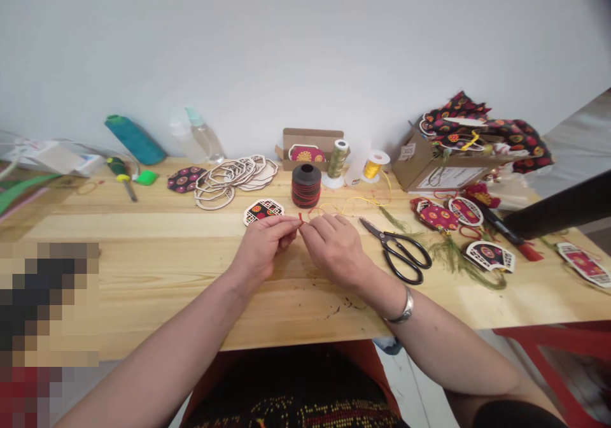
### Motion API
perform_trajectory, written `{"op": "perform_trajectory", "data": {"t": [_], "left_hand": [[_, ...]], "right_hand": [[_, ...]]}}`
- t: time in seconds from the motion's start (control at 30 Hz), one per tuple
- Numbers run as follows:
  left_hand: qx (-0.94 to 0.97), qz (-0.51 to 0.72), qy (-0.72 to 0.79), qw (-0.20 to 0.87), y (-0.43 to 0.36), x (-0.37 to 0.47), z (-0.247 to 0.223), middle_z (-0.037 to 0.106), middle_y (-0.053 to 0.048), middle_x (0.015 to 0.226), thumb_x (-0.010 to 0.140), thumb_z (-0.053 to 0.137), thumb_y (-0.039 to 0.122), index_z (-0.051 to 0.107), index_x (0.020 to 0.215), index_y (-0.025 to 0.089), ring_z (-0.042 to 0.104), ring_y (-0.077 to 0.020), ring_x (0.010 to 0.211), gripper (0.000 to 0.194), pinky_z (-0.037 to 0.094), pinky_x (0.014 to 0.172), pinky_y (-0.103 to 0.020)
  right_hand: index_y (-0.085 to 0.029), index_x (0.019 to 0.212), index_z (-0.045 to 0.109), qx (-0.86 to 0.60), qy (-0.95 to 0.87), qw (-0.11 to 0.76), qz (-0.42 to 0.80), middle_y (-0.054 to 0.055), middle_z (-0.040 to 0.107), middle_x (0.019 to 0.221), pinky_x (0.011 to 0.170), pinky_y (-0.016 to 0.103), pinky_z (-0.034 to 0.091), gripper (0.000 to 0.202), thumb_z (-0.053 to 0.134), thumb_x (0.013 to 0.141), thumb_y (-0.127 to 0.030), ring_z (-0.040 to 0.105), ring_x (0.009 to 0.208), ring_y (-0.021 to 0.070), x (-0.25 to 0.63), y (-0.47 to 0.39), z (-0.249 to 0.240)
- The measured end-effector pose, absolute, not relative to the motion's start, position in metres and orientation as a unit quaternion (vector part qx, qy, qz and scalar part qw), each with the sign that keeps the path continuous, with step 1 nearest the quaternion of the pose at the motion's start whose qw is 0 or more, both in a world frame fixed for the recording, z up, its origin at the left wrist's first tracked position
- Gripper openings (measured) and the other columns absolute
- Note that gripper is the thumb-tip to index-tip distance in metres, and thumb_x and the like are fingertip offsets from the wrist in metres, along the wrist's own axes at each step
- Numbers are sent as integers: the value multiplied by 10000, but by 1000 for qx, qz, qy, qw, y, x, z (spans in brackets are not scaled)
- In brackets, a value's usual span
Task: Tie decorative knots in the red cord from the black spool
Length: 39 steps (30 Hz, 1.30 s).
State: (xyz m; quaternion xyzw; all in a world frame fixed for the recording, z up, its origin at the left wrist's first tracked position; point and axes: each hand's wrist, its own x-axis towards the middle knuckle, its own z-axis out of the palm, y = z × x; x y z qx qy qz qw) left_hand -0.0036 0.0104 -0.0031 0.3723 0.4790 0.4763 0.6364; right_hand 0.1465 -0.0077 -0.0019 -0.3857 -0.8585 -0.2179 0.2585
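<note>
My left hand and my right hand meet over the middle of the wooden table. Both are closed in a pinch on a short red cord, whose end pokes up between the fingertips. Right behind them stands a black spool wound with red cord. A patterned ornament with a pale lattice frame lies just beyond the left hand. To the right of my right hand, black-handled scissors rest on the wood, blades pointing away to the left.
Green thread and yellow cord spools stand behind. A cardboard box overflows with fabric at right, near tasselled ornaments. Pale wooden frames, a screwdriver and a teal thread cone lie left. A dark post juts in.
</note>
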Motion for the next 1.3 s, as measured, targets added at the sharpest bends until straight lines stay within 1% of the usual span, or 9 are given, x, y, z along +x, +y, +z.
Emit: {"op": "perform_trajectory", "data": {"t": [0.17,0.3,0.43,0.53,0.63,0.7,0.9,1.07,1.3], "left_hand": [[343,467,480,659,10,-3,-3,434,57,460,574,768,236,692,654,120,307,-16,411,160,151,406,-174],[341,453,481,668,9,-2,0,425,62,453,554,779,260,670,629,113,293,-17,406,197,149,409,-181],[358,450,482,661,9,-3,2,443,55,459,558,774,281,653,615,118,306,-28,411,211,171,421,-194],[377,456,481,646,9,-4,3,432,55,466,571,766,294,660,623,111,280,-25,412,218,154,424,-204],[393,460,475,639,9,-4,4,463,41,497,575,764,293,672,633,104,284,-26,428,218,150,427,-210],[397,457,475,640,9,-4,4,497,28,522,569,766,287,677,633,106,299,-29,440,212,160,431,-212],[415,426,481,644,8,-4,4,508,28,524,576,759,304,669,612,126,301,-41,447,203,186,440,-222],[429,405,476,652,7,-5,5,472,35,507,581,755,309,670,627,115,313,-40,450,217,177,444,-216],[425,392,485,656,8,-4,7,495,25,508,562,760,309,683,633,106,309,-35,438,228,168,436,-214]], "right_hand": [[-135,790,594,-356,-863,235,-271,51,530,667,567,329,244,222,404,897,-93,395,634,170,145,-10,3],[-134,808,603,-345,-882,230,-225,63,554,686,559,336,255,266,361,904,-81,425,632,167,144,-12,2],[-171,755,591,-332,-886,320,-37,53,591,716,595,306,334,265,386,922,-192,482,654,144,146,-11,5],[-170,708,588,-434,-776,428,159,24,579,654,572,259,371,256,457,895,-284,489,605,116,150,-4,6],[-158,696,604,-510,-662,427,344,-5,569,590,534,240,377,247,484,868,-289,478,540,101,154,8,2],[-143,754,630,-526,-617,427,401,3,606,625,553,244,410,184,508,840,-250,509,553,105,155,14,-2],[-169,1021,643,-447,-710,445,313,68,668,1008,805,312,472,253,502,815,-127,603,866,141,160,14,3],[-171,996,671,-406,-705,374,446,41,705,892,744,297,507,232,535,810,-144,637,763,121,164,15,8],[-173,823,712,-413,-701,392,429,25,707,786,680,276,499,122,602,770,-179,629,723,129,165,16,7]]}}
